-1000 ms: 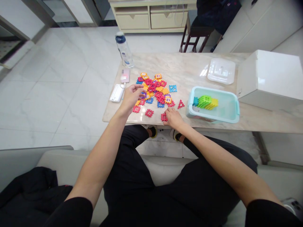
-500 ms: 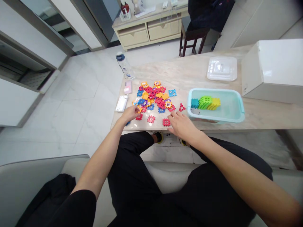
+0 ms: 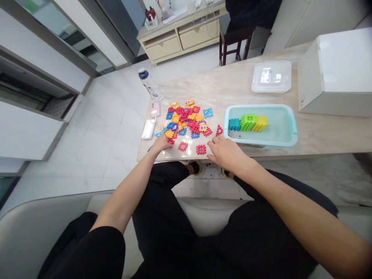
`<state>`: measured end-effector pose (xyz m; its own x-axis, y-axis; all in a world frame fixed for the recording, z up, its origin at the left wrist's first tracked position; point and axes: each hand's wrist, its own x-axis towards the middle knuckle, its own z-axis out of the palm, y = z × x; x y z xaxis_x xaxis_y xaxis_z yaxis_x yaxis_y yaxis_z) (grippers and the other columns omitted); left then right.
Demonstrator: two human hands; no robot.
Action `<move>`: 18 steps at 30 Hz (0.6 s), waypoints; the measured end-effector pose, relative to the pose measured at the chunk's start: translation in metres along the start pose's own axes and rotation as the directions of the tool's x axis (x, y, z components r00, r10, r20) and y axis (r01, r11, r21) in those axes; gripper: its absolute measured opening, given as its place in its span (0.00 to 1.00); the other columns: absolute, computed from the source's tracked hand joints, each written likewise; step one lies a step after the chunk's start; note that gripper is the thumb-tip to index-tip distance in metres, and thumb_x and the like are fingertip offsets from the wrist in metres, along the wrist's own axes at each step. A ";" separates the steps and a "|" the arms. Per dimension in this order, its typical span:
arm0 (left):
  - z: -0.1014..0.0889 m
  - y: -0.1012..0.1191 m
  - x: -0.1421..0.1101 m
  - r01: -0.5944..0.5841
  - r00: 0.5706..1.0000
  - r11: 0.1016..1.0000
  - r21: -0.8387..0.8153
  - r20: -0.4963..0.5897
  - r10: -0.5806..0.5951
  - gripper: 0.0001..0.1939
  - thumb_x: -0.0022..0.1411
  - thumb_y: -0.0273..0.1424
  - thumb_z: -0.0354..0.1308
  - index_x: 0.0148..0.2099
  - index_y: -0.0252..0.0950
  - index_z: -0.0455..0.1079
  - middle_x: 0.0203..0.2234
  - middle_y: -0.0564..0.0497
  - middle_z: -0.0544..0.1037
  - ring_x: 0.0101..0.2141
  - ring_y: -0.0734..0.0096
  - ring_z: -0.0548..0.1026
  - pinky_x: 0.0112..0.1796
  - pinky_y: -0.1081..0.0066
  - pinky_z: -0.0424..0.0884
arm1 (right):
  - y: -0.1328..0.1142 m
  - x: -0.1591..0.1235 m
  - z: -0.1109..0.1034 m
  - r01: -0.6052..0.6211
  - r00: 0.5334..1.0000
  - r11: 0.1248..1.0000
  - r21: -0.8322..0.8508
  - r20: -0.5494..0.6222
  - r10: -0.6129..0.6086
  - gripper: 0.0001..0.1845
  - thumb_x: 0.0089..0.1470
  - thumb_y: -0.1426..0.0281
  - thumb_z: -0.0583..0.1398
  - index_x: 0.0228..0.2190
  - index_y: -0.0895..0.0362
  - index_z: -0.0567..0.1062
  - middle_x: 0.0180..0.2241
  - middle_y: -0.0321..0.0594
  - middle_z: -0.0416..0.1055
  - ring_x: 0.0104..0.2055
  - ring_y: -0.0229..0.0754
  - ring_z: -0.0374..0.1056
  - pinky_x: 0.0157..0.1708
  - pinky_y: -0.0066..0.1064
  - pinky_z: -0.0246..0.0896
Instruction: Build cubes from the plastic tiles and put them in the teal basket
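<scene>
My left hand (image 3: 162, 143) is at the near left of the pile, its fingers closed at a red square tile (image 3: 171, 141) that they partly cover. My right hand (image 3: 225, 151) rests by the table's front edge with its fingers apart and nothing in them. Just left of it lies another red square tile (image 3: 201, 149), and a red triangular tile (image 3: 219, 130) is beyond its fingertips. One more red tile (image 3: 183, 146) lies between the hands. Behind them spreads a heap of interlocking plastic tiles (image 3: 186, 115) in red, orange, blue and purple.
To the right stands a light blue bin (image 3: 280, 128) holding green tiles (image 3: 248, 122), yellow tiles (image 3: 260, 123) and teal tiles (image 3: 234, 124). A clear lid (image 3: 271, 76) and white box (image 3: 343, 69) are behind. At left are a water bottle (image 3: 151, 85) and white device (image 3: 148, 129).
My left hand has come down from over the pile to the near red tile, which has shifted slightly. My right hand has moved right, off its red tile. The camera view has turned.
</scene>
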<state>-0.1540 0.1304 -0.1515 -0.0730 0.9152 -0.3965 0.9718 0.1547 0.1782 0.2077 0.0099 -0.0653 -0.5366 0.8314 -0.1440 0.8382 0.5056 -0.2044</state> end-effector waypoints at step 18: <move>-0.032 0.028 0.000 -0.290 0.957 0.946 -0.148 -0.078 0.281 0.16 0.57 0.28 0.68 0.48 0.37 0.86 0.46 0.42 0.89 0.43 0.53 0.85 0.46 0.64 0.77 | -0.012 0.036 0.029 0.037 0.999 0.999 -0.022 0.037 -0.036 0.17 0.76 0.62 0.60 0.52 0.61 0.82 0.54 0.60 0.80 0.58 0.62 0.76 0.55 0.47 0.71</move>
<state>-0.1337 0.1468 -0.1179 0.1856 0.9478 -0.2593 0.9070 -0.0637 0.4163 0.1751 0.0271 -0.0956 -0.5698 0.8035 -0.1722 0.8197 0.5409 -0.1884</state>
